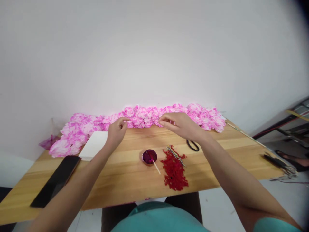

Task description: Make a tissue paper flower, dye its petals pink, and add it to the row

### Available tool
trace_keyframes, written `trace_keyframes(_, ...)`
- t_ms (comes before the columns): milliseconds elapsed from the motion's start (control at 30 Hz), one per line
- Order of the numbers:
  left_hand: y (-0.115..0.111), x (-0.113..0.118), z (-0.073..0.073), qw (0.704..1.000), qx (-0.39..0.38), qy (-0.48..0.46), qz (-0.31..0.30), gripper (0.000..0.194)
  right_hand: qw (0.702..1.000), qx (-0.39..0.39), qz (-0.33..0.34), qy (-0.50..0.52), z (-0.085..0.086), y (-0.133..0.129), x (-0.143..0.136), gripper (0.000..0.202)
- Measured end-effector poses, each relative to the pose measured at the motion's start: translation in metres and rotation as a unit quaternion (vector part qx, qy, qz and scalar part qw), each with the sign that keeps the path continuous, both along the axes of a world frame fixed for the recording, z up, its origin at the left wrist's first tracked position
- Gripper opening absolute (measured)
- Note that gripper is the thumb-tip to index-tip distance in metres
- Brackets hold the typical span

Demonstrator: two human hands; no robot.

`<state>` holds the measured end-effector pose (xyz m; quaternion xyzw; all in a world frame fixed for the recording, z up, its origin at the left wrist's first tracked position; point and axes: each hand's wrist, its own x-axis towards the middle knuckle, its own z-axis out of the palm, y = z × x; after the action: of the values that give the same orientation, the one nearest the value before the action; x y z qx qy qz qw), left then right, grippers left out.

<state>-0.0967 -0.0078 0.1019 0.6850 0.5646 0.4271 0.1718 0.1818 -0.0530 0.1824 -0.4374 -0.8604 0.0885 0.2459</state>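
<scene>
A long row of pink-and-white ruffled paper flowers (142, 116) lies along the wall at the back of the table. My left hand (117, 130) is in front of it, fingers bent and thumb close to the index finger, tips toward the flowers. Opposite, my right hand (175, 123) curves inward with thumb and fingers meeting in a pinch over the flowers' front edge. Whatever either pinch holds is too small to make out. Between and below the hands stands a small bowl of dark magenta liquid (147, 157) with a thin stick (156, 167) leaning in it.
Right of the bowl lies a heap of red yarn pieces (175, 174) with thin tools (176, 154) on top. A black loop handle (192, 145) shows under my right forearm. White paper (94, 145) and a black phone (56, 180) lie left; dark-handled tools (275, 161) lie right.
</scene>
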Motion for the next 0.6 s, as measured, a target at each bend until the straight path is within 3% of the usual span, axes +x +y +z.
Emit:
trace_keyframes(167, 0.009, 0.009, -0.038, 0.998, -0.062, 0.019, 0.007, 0.027, 0.99, -0.114, -0.058, -0.062, -0.066, 0.037, 0.021, 0.025)
trace_keyframes(300, 0.022, 0.012, -0.055, 0.994, -0.092, 0.05, 0.012, 0.022, 0.984, -0.131, -0.064, -0.106, -0.095, 0.043, 0.019, 0.026)
trace_keyframes(467, 0.031, 0.019, -0.054, 0.994, -0.102, 0.048, -0.013, 0.022, 0.983, -0.163, -0.02, -0.083, -0.111, 0.033, 0.021, 0.023)
trace_keyframes(600, 0.004, 0.013, -0.041, 0.998, -0.06, -0.017, -0.015, 0.026, 0.987, -0.141, -0.052, -0.05, -0.122, 0.011, 0.052, 0.026)
